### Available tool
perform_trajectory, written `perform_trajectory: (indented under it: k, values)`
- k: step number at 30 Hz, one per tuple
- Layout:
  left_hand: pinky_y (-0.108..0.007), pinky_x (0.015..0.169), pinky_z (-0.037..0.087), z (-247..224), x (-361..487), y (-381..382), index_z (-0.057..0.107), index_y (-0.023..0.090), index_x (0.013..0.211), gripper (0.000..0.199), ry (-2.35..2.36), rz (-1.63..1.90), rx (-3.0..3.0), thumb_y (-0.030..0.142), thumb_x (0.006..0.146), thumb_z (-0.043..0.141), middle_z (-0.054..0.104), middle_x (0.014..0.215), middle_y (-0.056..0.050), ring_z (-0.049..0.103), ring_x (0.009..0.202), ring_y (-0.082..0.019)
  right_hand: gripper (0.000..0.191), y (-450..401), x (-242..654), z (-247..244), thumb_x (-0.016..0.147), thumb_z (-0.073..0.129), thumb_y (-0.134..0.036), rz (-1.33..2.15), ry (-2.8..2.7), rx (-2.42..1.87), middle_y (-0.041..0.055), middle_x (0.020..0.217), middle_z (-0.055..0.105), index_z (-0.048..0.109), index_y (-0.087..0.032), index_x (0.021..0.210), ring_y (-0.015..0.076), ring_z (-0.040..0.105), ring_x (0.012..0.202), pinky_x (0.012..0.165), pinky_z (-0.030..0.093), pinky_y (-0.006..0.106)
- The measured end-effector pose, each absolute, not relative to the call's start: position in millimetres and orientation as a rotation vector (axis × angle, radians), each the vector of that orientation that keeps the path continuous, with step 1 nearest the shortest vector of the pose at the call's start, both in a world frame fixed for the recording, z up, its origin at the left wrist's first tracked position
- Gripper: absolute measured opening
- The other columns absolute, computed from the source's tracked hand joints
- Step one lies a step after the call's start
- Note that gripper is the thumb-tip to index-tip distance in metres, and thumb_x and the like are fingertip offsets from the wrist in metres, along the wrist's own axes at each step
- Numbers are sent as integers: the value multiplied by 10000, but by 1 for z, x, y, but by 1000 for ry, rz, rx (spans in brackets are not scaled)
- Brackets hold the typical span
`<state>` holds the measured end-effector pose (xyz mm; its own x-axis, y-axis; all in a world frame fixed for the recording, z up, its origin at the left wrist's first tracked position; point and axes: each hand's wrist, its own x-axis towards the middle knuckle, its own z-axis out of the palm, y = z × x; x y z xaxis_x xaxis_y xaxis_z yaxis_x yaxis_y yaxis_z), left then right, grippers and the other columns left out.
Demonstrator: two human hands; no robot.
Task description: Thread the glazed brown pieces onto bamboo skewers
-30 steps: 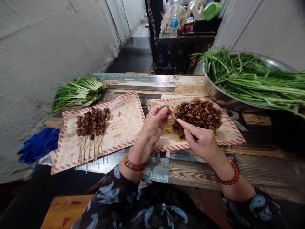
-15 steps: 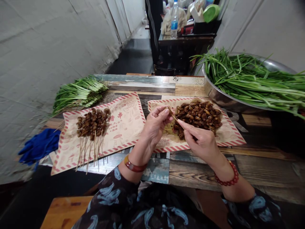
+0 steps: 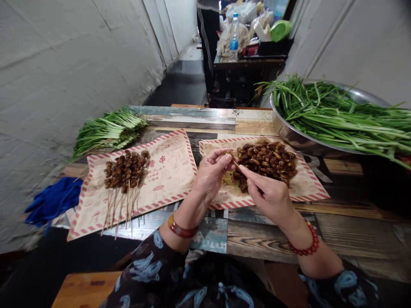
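Note:
My left hand (image 3: 210, 175) is closed, pinching a brown silkworm pupa (image 3: 229, 153) between thumb and fingers. My right hand (image 3: 271, 194) grips a thin wooden skewer (image 3: 236, 164), its tip end at the pupa; whether it has gone through is hidden by the fingers. Just behind both hands, a heap of glossy brown pupae (image 3: 266, 160) lies on a red-striped paper sheet (image 3: 311, 182). On the second paper sheet (image 3: 173, 171), to the left, several filled skewers (image 3: 125, 169) lie side by side, bare stick ends toward me.
At the right stands a metal basin (image 3: 289, 132) heaped with green chives (image 3: 330, 111). Skewered greens (image 3: 109, 128) lie at the back left, a blue cloth or glove (image 3: 54, 199) at the left edge. Beyond the table (image 3: 205, 126), a person (image 3: 207, 47) stands by another table with a water bottle (image 3: 234, 38).
The whole view has shifted slightly, so the table sits a little lower in the picture. Both hands keep their hold on the pupa and skewer, almost in the same place.

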<state>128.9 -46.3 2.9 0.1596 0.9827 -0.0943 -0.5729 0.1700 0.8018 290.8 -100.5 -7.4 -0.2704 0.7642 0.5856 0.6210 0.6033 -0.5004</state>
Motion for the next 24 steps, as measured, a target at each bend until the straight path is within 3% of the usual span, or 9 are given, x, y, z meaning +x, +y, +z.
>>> perform_trajectory:
  k: [6,12,16,24]
  values:
    - [-203,648,478,2,130,-49,691,158,891,266,761,1282,800,252,671,809,696,750,-17,596,610,-79,506,-100,292,-10,889,486,-58,186,-2005,-1088,66,1217,684,552,-217,1365,183,715,994,936,573,297]
    - [-215,719,473,5,127,-51,707,166,1009,331,730,1291,896,268,706,793,728,889,-69,666,845,-147,485,-99,292,-12,902,484,-64,156,-2021,-1064,70,1210,688,550,-200,1363,166,719,977,923,573,266]
    - [-216,700,465,4,126,-51,711,161,1007,298,696,1273,838,302,749,760,737,911,-86,650,777,-124,489,-99,292,-13,906,486,-67,147,-2028,-1061,62,1220,682,543,-215,1369,167,714,995,939,566,272]
    - [-216,705,461,5,128,-54,735,160,925,256,723,1323,817,248,693,801,725,794,-52,657,748,-126,483,-98,291,-19,905,504,-66,103,-2035,-1044,80,1211,686,541,-195,1370,175,713,1000,944,563,273]
